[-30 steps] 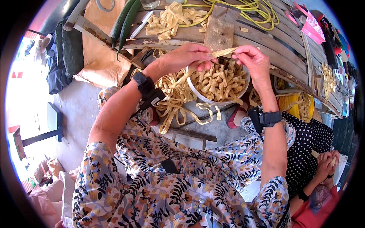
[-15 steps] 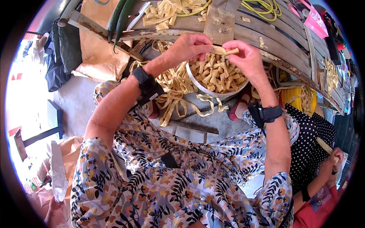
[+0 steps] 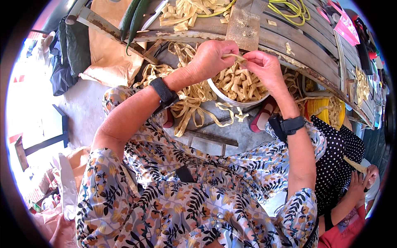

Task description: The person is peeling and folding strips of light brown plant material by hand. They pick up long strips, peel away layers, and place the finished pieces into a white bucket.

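Above a white bucket [image 3: 237, 103] my two hands meet over a pale yellow tofu-skin strip [image 3: 236, 56]. The strip is pinched at one end by my left hand [image 3: 213, 59], which has its fingers curled shut. My right hand [image 3: 266, 68] pinches the other end between thumb and fingers. Many short tofu-skin knots [image 3: 240, 85] fill the bucket below. Left of the bucket hangs and lies a tangled heap of long tofu-skin strips [image 3: 192, 99], some trailing toward the floor.
A slatted wooden table [image 3: 289, 45] with a rusty edge stands ahead, bearing loose strips [image 3: 190, 11], green gourds [image 3: 134, 20] and a yellow cord [image 3: 291, 12]. At right, a yellow container [image 3: 316, 105] holds more strips; beside it another person's hands [image 3: 357, 184] hold a strip.
Both hands have shifted slightly down and closer together on the strip, and my left wrist has turned. The other person's hands at right have moved a little.
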A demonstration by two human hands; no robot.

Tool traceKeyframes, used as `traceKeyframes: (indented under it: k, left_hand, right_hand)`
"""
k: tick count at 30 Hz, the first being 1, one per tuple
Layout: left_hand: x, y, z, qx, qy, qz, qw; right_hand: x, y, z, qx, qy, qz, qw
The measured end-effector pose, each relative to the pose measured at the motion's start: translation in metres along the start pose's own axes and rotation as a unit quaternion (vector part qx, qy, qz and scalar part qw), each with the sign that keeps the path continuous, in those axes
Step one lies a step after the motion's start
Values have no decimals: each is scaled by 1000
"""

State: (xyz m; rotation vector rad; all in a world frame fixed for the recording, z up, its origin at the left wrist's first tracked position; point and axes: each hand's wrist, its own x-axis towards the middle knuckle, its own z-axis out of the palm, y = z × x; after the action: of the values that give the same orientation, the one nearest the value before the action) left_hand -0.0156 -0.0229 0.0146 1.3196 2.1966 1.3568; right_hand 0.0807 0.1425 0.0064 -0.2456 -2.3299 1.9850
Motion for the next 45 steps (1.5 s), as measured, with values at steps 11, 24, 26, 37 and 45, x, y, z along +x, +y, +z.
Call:
traceKeyframes:
  k: [11, 24, 26, 37, 45]
  left_hand:
    - [0, -1, -6, -214, -119, -205, 948]
    - [-8, 13, 9, 101, -16, 215, 971]
    - [-11, 8, 8, 68, -47, 164, 983]
    - [-6, -4, -43, -272, -236, -138, 922]
    - [-10, -28, 12, -572, -234, -215, 756]
  right_hand:
    - [-10, -12, 12, -130, 92, -83, 984]
    - [-5, -5, 2, 47, -33, 157, 986]
    - [-7, -2, 4, -23, -65, 198, 978]
    - [-34, -40, 11, 124, -263, 161, 943]
    - [-29, -61, 8, 176, -170, 23, 969]
